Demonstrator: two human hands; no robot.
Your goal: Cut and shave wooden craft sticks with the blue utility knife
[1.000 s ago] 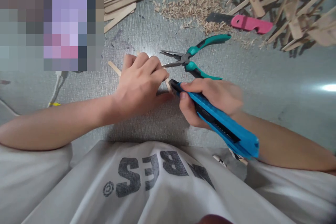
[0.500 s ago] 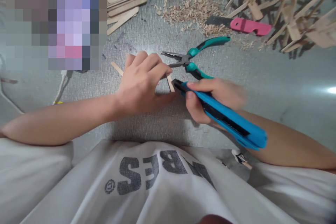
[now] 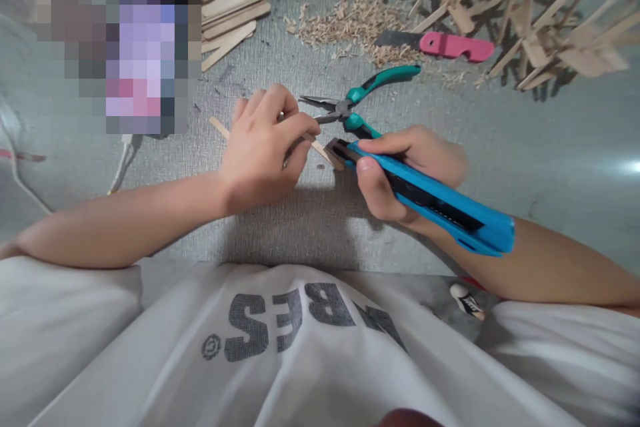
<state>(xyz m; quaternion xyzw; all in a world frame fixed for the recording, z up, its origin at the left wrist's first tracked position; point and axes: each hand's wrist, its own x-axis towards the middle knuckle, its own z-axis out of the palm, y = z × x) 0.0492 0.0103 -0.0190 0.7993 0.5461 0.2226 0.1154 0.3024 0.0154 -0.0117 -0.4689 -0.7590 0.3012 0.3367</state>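
The left hand [image 3: 270, 147] bends its fingers around a slim, flat wooden craft stick [image 3: 323, 150], whose end lies at the tip of a blue plastic snap-off knife [image 3: 433, 195]. The right hand [image 3: 424, 150] is closed around this knife. Beyond them, 1 pair of green-handled needle-nose pliers [image 3: 343, 109] lies open on the grainy grey table [image 3: 550, 160], near curly wood shavings [image 3: 345, 23].
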